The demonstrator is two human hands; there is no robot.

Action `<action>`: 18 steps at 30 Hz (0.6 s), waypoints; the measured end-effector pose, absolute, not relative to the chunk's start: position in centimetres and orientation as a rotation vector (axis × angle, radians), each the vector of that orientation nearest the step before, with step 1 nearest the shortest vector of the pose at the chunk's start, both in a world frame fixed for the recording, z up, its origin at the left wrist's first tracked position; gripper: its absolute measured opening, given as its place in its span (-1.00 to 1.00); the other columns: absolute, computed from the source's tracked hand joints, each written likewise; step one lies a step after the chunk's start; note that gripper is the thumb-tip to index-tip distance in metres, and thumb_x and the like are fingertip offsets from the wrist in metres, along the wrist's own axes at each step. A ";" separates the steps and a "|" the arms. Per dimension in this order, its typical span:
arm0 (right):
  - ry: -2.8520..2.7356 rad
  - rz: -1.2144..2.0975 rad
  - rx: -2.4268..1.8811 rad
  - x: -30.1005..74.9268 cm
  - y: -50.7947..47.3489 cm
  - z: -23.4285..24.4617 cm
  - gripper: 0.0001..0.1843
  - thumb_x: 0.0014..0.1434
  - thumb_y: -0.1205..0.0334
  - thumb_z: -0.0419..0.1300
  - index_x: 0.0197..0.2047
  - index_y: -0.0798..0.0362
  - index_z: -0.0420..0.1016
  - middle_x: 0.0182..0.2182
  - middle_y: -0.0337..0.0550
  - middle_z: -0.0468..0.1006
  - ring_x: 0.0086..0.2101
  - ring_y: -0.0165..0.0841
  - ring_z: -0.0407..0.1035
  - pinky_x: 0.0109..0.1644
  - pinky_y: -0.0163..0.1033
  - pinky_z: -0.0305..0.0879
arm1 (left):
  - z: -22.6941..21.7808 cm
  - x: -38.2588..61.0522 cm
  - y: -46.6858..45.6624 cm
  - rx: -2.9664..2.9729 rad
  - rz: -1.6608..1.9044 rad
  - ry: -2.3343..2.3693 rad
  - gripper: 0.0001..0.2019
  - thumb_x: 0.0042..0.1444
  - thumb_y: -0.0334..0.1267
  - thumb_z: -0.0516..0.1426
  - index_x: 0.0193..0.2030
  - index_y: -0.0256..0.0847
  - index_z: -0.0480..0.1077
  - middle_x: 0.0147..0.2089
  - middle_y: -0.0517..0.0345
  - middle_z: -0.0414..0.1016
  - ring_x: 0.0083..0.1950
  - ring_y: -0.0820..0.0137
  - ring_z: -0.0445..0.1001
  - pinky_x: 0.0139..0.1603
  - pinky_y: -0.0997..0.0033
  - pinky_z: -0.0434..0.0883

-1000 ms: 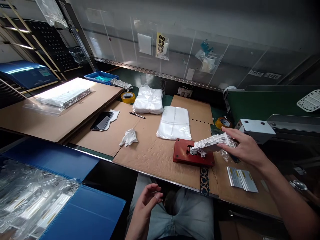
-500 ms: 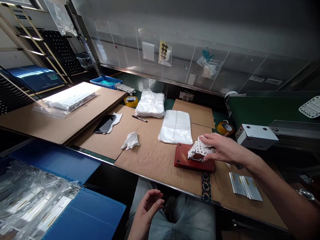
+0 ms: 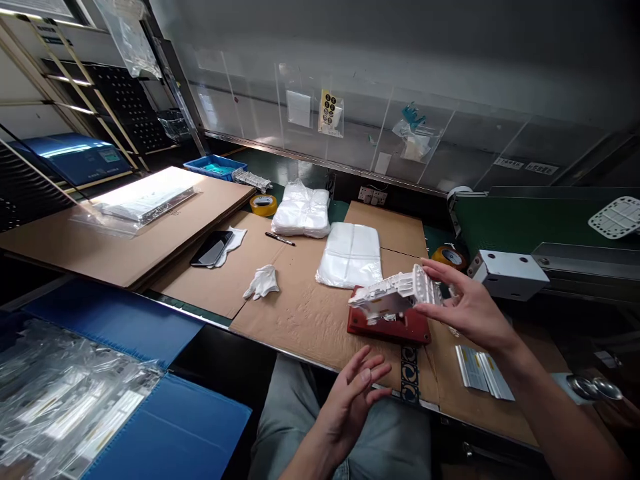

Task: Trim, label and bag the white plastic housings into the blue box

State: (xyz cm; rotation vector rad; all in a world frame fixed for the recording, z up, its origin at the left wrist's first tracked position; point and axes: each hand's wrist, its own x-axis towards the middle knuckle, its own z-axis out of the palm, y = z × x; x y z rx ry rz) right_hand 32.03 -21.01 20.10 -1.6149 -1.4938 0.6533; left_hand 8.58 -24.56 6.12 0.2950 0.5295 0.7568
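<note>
My right hand [image 3: 457, 300] grips one end of a white plastic part [image 3: 395, 290] with a perforated end plate and ribbed side. The part is tilted above a red block [image 3: 417, 328] that lies on the cardboard-covered bench, and its far end points left. My left hand [image 3: 353, 393] hangs over my lap at the bench's front edge, fingers spread, holding nothing. Below the red block, a dark strip with ring shapes [image 3: 409, 375] lies at the bench edge. To the right are silvery flat strips [image 3: 483, 373] with yellow marks.
Stacks of clear plastic bags [image 3: 350, 253] lie behind the block. A white glove [image 3: 263, 282], a pen [image 3: 280, 238] and a phone [image 3: 212, 249] are further left. A blue bin [image 3: 200, 413] of bagged parts stands front left. A green conveyor [image 3: 530, 213] runs at right, beside a white box [image 3: 510, 272].
My right hand has lifted the white plastic part off the red block and tilted it lengthwise. My left hand has risen and moved right, with its fingers spreading.
</note>
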 end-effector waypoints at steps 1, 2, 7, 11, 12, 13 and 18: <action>-1.349 0.793 -1.551 31.4 -21.5 19.4 -0.16 0.01 -0.08 0.44 0.31 -0.02 0.36 0.11 0.06 0.53 0.02 -0.08 0.47 -0.01 -0.07 0.48 | 6.0 8.9 -24.4 0.248 0.818 0.477 -0.46 0.00 -0.17 0.38 0.15 -0.14 0.47 0.26 -0.18 0.44 0.35 -0.03 0.32 0.16 0.05 0.39; -1.243 0.929 -1.499 30.7 -21.8 18.6 -0.23 0.06 -0.13 0.40 0.27 0.00 0.40 0.04 0.07 0.58 -0.10 -0.13 0.53 -0.14 -0.12 0.51 | 5.9 9.1 -24.2 0.209 0.902 0.440 -0.47 -0.03 -0.15 0.41 0.12 -0.09 0.50 0.27 -0.11 0.44 0.39 -0.02 0.26 0.23 0.04 0.35; -1.343 1.049 -1.670 28.7 -19.7 14.2 -0.35 0.25 -0.31 0.10 -0.08 0.15 0.61 -0.31 0.04 0.65 -0.51 -0.35 0.43 -0.46 -0.23 0.37 | 6.3 6.3 -22.7 -0.035 1.211 0.520 -0.50 0.03 -0.24 0.36 0.16 0.03 0.48 0.20 0.10 0.55 0.36 0.04 0.33 0.41 0.02 0.19; -1.460 0.889 -1.752 28.7 -12.2 12.2 -0.60 0.33 -0.05 0.17 -0.07 0.15 0.53 -0.21 -0.06 0.60 -0.28 -0.30 0.50 -0.19 -0.15 0.47 | 7.0 1.8 -23.0 -0.062 1.195 0.705 -0.37 0.11 -0.34 0.28 0.33 -0.01 0.31 0.15 0.04 0.59 0.24 0.05 0.48 0.37 0.02 0.28; -1.510 0.873 -1.774 28.5 -9.9 11.7 -0.68 0.32 0.04 0.21 -0.04 0.13 0.51 -0.13 -0.09 0.57 -0.19 -0.29 0.50 -0.11 -0.10 0.48 | 7.2 0.9 -23.3 -0.048 1.176 0.728 -0.35 0.10 -0.33 0.28 0.35 -0.01 0.29 0.15 0.03 0.59 0.22 0.04 0.49 0.35 0.02 0.30; -1.562 0.871 -1.800 28.0 -7.7 11.2 -0.71 0.32 0.09 0.22 0.00 0.11 0.49 -0.06 -0.08 0.55 -0.13 -0.27 0.49 -0.05 -0.06 0.48 | 7.3 0.2 -23.7 -0.030 1.158 0.739 -0.33 0.10 -0.31 0.29 0.36 0.00 0.27 0.16 0.02 0.58 0.21 0.03 0.50 0.34 0.01 0.32; -1.772 0.930 -1.949 24.5 0.3 8.4 -0.66 0.33 0.11 0.21 0.11 0.06 0.44 0.08 -0.04 0.48 -0.03 -0.20 0.45 0.02 0.00 0.46 | 7.5 -1.5 -25.8 0.069 1.125 0.703 -0.32 0.01 -0.23 0.33 0.32 0.00 0.34 0.15 -0.01 0.58 0.26 -0.06 0.44 0.33 0.02 0.34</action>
